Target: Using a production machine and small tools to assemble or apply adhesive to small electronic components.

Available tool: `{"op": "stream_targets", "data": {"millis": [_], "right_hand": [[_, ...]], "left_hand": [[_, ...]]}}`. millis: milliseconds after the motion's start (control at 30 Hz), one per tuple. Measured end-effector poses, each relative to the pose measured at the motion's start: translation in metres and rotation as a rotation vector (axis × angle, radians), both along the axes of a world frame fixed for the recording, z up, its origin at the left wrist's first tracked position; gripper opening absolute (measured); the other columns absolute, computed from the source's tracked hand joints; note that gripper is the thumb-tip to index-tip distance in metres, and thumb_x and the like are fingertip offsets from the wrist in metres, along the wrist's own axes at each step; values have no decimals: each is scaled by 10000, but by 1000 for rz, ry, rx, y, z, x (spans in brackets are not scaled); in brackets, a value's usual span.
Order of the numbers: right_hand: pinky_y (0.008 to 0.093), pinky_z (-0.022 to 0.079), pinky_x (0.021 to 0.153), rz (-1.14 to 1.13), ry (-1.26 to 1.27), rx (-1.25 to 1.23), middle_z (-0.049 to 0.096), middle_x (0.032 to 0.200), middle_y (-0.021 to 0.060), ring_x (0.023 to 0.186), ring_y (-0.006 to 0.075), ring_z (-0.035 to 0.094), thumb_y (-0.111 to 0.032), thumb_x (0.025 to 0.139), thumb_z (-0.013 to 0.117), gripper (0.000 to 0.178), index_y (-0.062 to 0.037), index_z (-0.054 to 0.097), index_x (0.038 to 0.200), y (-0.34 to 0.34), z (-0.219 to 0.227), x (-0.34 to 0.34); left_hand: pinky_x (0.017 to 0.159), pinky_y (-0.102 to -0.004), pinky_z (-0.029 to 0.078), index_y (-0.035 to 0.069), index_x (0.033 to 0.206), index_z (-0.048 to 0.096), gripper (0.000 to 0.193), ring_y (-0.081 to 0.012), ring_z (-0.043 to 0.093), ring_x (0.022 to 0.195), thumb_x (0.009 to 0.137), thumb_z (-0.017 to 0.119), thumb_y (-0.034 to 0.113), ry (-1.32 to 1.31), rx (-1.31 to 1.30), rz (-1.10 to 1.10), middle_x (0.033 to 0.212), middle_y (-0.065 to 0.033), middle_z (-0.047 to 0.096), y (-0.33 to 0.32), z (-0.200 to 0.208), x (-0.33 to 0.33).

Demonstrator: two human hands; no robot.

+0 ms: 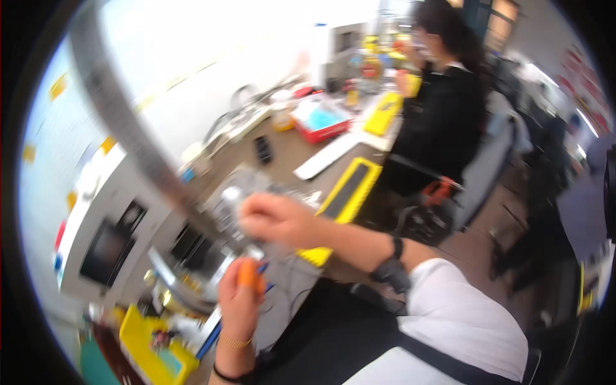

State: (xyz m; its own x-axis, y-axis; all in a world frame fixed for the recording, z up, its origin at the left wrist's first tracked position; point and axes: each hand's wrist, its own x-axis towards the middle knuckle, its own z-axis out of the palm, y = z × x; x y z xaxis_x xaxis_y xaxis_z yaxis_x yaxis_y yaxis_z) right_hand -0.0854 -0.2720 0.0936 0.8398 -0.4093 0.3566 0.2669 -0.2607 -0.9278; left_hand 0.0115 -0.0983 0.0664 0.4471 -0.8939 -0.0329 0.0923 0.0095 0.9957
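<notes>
Left hand [236,294]: fingers drawn in on a blurred orange item [249,274].
Right hand [279,221]: fingers curled narrow; cannot tell whether holding anything.
Item position: left fingers, near tabletop [289,151].

Workshop, assembly-bench type. Long workbench [292,151] stretches ahead of the right hand [279,221]; co-worker [443,122] sits along it, beyond that grip to the right. White-cased bench instrument [115,224] with dark screen left of the left hand [237,298]; yellow parts bin [133,335] below-left.
</notes>
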Motion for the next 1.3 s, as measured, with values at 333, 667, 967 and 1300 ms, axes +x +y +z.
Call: {"op": "stream_targets", "data": {"millis": [333, 667, 967, 1300], "right_hand": [[181, 389, 632, -10, -37, 120, 525, 790, -46, 710, 10, 448, -179, 958, 589, 143, -37, 567, 964, -37, 10, 40], [190, 395, 631, -56, 109, -98, 541, 783, -53, 702, 22, 464, -164, 950, 607, 138, -30, 574, 953, -27, 12, 58], [170, 339, 606, -14, 76, 101, 478, 782, -74, 696, 10, 414, -189, 966, 591, 153, -41, 556, 951, -17, 8, 57], [217, 375, 590, -234, 263, -249, 534, 720, -20, 655, 41, 445, -140, 942, 583, 150, 9, 587, 920, -12, 2, 39]], "left_hand": [[496, -178, 268, 45, 1036, 606, 223, -15, 338, 547, 1018, 470, 221, 47, -120, 122, 660, 52, 464, -32, -13, 7], [550, -191, 328, 40, 1009, 634, 212, -20, 377, 599, 1002, 495, 200, -96, -4, 211, 662, 69, 462, -13, -42, 17], [642, -266, 447, 52, 1008, 641, 245, -106, 536, 663, 981, 505, 254, -168, 141, 160, 725, -43, 600, 9, -58, 17], [591, -231, 404, 56, 985, 656, 195, -51, 461, 629, 970, 528, 202, -203, 173, 69, 684, 27, 542, 29, -63, 17]]}}
